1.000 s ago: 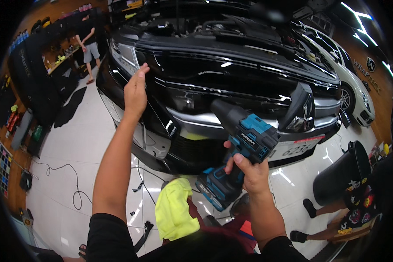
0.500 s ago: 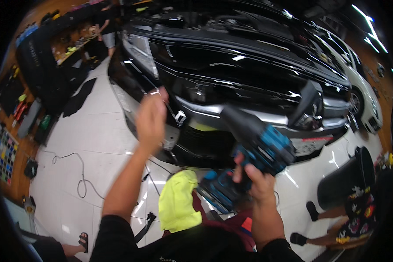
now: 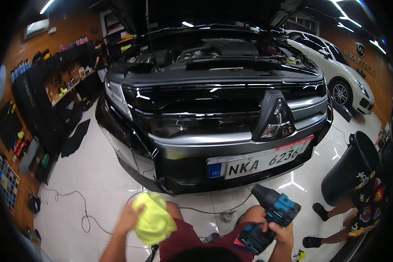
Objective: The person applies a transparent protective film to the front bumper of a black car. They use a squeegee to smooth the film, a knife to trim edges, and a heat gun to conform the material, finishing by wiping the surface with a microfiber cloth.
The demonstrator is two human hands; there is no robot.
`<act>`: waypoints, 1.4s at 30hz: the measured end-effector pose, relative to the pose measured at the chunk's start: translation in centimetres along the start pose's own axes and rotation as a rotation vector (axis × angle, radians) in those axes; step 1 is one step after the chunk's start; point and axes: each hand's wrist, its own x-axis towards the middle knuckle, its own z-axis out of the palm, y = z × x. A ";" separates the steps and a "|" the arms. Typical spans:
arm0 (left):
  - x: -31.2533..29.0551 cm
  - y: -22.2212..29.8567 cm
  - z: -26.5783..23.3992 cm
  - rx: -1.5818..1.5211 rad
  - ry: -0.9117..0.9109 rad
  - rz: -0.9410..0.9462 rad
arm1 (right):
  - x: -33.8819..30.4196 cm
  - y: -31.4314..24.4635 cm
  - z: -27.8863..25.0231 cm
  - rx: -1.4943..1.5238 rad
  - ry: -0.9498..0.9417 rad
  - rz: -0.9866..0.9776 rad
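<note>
Left hand: my left hand (image 3: 129,217) is gripping a yellow microfibre cloth (image 3: 153,218) bunched over my knee, just below the car's front bumper (image 3: 192,153).
Right hand: my right hand (image 3: 280,230) is wrapping tight around a black and blue cordless polisher (image 3: 268,218), low to the right of the bumper.
Car: the black car (image 3: 214,100) is standing with its bonnet raised.
Bystander: another person's legs (image 3: 336,222) are showing beside a black bin (image 3: 351,168) right of the car.
</note>
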 end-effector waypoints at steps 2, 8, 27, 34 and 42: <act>6.3 9.2 -10.4 -0.253 0.185 0.112 | -1.8 -0.1 -1.9 -0.046 0.080 -0.040; 26.9 34.0 -22.8 -0.036 0.962 0.981 | -4.5 -0.1 -3.7 -0.005 0.182 -0.146; -8.3 18.9 19.4 -0.245 -0.950 0.871 | 2.0 -5.8 0.8 0.106 -0.282 -0.510; -15.1 18.5 25.0 -0.029 -1.109 1.232 | 3.9 -6.8 3.0 -0.046 -0.289 -0.464; -12.0 20.7 28.3 -0.121 -1.295 1.095 | 15.0 -9.7 4.9 0.144 -1.068 -0.033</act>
